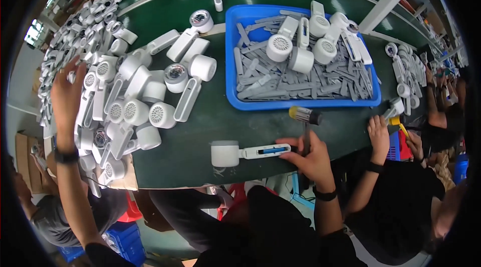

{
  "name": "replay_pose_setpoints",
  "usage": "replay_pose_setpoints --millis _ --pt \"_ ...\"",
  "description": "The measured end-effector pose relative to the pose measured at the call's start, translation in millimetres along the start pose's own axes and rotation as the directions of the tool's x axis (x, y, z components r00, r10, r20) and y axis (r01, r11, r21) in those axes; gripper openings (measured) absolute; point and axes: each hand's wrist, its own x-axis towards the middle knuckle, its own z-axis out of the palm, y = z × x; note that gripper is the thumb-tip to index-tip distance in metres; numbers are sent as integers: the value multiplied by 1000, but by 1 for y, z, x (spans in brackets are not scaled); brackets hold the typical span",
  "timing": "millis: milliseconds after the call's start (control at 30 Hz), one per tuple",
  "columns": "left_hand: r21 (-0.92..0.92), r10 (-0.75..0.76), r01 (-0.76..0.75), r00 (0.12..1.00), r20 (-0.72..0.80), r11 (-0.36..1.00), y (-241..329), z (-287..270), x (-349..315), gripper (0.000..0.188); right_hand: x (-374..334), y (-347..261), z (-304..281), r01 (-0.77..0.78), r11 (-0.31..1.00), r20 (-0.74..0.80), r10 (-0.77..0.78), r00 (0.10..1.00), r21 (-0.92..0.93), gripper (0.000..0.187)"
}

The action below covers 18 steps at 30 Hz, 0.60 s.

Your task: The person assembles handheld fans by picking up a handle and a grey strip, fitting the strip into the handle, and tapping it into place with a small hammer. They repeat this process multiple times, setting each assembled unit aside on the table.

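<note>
Head view: white fan [240,153] lies crosswise, head leftward.

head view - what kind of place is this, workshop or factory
Most likely a factory assembly line: a long green workbench, a heap of identical white handheld fans, a blue tray of grey parts, and a co-worker's hand alongside.

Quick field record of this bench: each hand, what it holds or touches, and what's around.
left hand: raised over the pile of white fans, touching its far-left edge
right hand: grips a small mallet, fingers on the handle of a lone fan
lone fan: lying flat on the green table
blue tray: grey strips and several fans inside
co-worker's hand: at the table edge, right
</note>
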Motion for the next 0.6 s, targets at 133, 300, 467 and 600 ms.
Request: replay_pose_setpoints --millis 133,300,467,600 --pt "-436 54 83 954 293 896 146 -68 -115 29 -6 9 -7 110 991 -10 -111 994 -78 48" --pt "-574 129 742 644 754 -345 206 -77 -175 66 -6 -4 -2 88 992 62 -82 995 -88 46" --pt "-332 298 692 623 723 -642 257 -44 -185 43 -16 8 -15 104 912 -173 -37 984 397 36" --pt "-366 307 684 653 692 -630 271 -35 -192 38 -30 2 -10 112 870 -160 -39 986 480 18"
